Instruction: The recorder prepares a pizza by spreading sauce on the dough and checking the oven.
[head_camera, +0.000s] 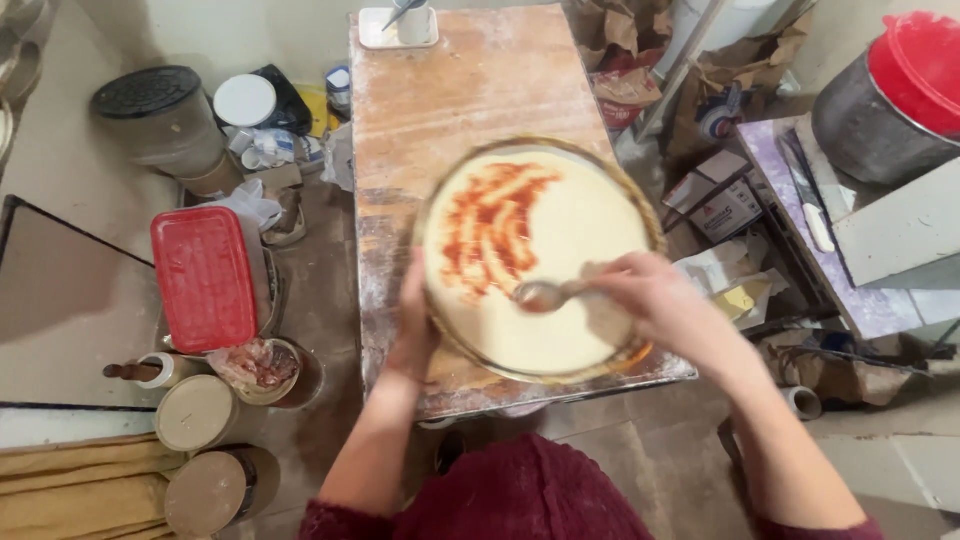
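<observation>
At the far left, on the floor-level surface, stands a dark round bin (150, 110) with a ribbed lid, and just right of it a cluster of small containers topped by a white round lid (245, 100). Below these lies a red rectangular lidded box (204, 279), and near its lower edge sit a bowl of reddish contents (262, 366) and two tan-lidded round tubs (196, 412) (212, 491). The centre is taken by a long floured wooden table (450, 90), with a small white tray (398, 28) at its far end. On the near half of the table rests a round pan (652, 225) carrying a pale dough base (580, 220); red sauce (490, 230) is smeared over the left part of the base, while the right and near parts remain bare. The left hand (415, 325) lies against the left near rim of the pan, fingers curled along the edge and steadying it; the grip is partial rather than a full clasp. The right hand (655, 295) is closed around the handle of a metal spoon (545, 294), whose bowl rests on the dough just below the sauced area; slight blur affects both pan and spoon. The person wears dark red sleeves (520, 495). To the right of the table lie crumpled brown paper bags (625, 60) and cardboard boxes (725, 205), then a second worktop (880, 300), and at the far right a grey pot with a red lid (915, 65).
</observation>
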